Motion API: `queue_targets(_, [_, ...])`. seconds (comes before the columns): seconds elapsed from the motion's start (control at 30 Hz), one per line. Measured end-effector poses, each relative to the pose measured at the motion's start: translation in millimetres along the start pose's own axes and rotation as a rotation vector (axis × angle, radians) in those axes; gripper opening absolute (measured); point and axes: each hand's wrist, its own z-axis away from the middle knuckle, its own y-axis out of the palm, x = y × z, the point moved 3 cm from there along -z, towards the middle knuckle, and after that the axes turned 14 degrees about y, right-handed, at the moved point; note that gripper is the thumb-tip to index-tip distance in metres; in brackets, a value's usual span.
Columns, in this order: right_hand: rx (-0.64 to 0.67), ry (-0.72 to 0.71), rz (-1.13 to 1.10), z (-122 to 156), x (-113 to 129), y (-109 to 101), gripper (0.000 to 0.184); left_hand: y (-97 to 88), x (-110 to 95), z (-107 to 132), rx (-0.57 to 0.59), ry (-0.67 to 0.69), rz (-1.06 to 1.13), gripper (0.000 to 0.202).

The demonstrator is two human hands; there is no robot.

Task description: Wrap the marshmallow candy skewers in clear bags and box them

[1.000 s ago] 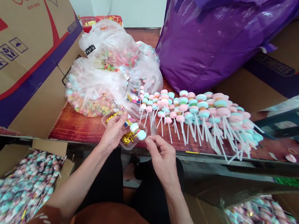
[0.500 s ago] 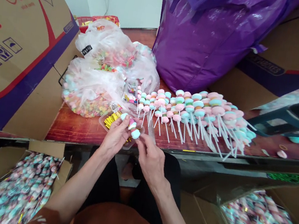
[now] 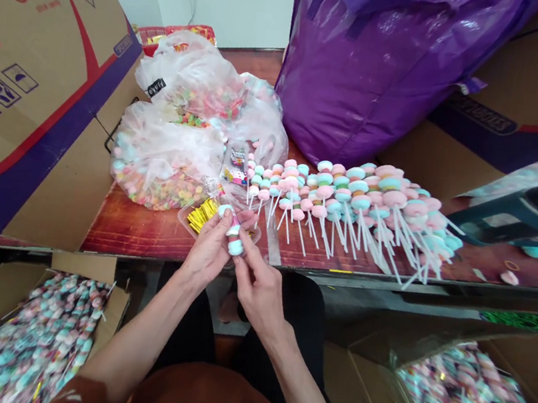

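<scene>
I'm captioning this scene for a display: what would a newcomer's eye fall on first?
Probably the big purple bag, standing toward the back of the table. Then the row of pink and blue candies on sticks in front of it. At centre, the left grip and right grip meet at another candy stick.

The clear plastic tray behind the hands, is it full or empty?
Not empty: thin, shiny gold strips lie in the clear plastic tray. How full, I cannot tell, since the bare left hand covers part.

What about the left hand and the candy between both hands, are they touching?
Touching. The head view shows the left hand holding the candy, its thumb right against it.
</scene>
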Motion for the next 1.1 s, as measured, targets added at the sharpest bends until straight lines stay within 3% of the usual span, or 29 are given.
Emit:
queue_targets(0.13, [-0.040, -0.092, 0.174, -2, 2, 0, 0.048, -2.7, 3, 0, 0.016, 0.024, -0.021, 0.026])
queue_targets(0.33, [0.029, 0.064, 0.030, -15, 1, -8, 0.042, -1.6, 5, 1, 0.164, -0.020, -0.076, 0.026])
queue_targets(0.47, [-0.145, 0.153, -0.126, -13, -2, -5, 0.033, 1.6, 6, 2, 0.176, -0.095, -0.069, 0.027])
queue_targets(0.57, [-0.247, 0.176, -0.114, -7, -8, -3, 0.023, 1.0, 5, 1, 0.176, -0.104, -0.061, 0.029])
queue_targets(0.67, [-0.240, 0.150, -0.059, -7, -9, -4, 0.011, -0.1, 5, 2, 0.177, -0.103, -0.068, 0.028])
queue_targets(0.8, [-0.250, 0.048, 0.030, -15, 0, -9, 0.014, 0.1, 4, 7, 0.204, -0.172, -0.106, 0.026])
queue_targets(0.93, [-0.209, 0.083, -0.031, -20, 5, -14, 0.015, -2.3, -4, 8, 0.257, -0.259, -0.139, 0.032])
queue_targets(1.0, [-0.152, 0.106, -0.068, -20, 4, -16, 0.015, -3.8, -12, 3, 0.252, -0.212, -0.152, 0.037])
queue_targets(1.1, [-0.085, 0.139, -0.092, -19, 5, -16, 0.017, -5.4, -22, -9, 0.165, -0.040, -0.144, 0.036])
